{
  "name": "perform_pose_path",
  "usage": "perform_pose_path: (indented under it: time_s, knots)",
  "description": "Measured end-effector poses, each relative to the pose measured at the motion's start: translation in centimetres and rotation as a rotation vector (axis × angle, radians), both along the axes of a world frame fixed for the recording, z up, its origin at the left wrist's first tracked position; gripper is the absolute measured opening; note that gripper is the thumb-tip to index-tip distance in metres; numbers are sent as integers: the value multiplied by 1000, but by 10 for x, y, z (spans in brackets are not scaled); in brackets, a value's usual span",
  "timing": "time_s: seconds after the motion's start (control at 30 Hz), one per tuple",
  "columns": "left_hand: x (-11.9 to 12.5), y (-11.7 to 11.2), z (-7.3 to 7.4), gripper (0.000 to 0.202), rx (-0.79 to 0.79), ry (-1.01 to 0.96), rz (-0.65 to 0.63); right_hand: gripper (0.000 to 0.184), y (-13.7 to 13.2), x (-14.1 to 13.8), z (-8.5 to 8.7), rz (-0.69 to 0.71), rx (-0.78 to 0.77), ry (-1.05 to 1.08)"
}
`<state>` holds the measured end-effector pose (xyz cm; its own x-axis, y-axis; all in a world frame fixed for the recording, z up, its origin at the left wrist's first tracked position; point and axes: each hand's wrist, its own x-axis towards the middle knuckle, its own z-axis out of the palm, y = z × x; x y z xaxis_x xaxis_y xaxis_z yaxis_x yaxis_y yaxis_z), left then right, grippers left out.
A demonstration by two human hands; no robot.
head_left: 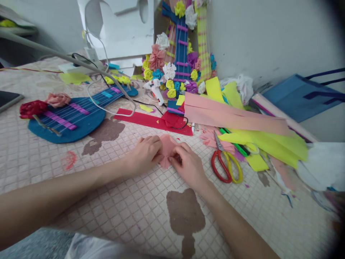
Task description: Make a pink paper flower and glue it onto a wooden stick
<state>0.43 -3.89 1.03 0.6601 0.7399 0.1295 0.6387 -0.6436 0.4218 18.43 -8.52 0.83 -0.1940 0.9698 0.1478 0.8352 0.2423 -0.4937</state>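
A small piece of pink crepe paper [167,144] is pinched between my two hands just above the patterned tablecloth [145,205]. My left hand [147,153] grips its left edge with fingers closed. On the other side, my right hand [187,163] pinches the lower right edge between thumb and fingers. Creases run through the paper's lower part. Right of my right hand lie scissors [225,162] with one red and one yellow handle, blades pointing away. Behind my hands a red paper strip [140,118] lies flat.
A blue paper guitar [72,122] with paper roses lies at the left. Decorated guitars [182,54] and a white glue gun [156,91] stand or lie at the back. Pink paper [231,115] and yellow paper sheets [277,144] pile up on the right. A white cable [107,108] loops across.
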Motion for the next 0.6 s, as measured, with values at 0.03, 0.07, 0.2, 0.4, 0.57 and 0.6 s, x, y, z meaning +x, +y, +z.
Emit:
perform_pose_path:
  time_s: [0.03,0.07,0.2,0.4,0.57,0.6]
  knots:
    - [1,-2,0,5,14,9,7,3,0,0,-1,-7,4,5]
    - [1,-3,1,6,28,15,14,3,0,0,-1,-12,7,8]
    - [2,-6,0,8,63,25,24,3,-1,-1,-3,-22,26,14]
    - [4,-7,1,10,67,61,37,8,-3,-1,-2,15,19,-5]
    - [5,-9,4,9,67,86,45,10,-3,-1,-1,23,5,6]
    - [5,-9,5,9,64,89,40,11,-3,-1,0,25,4,6]
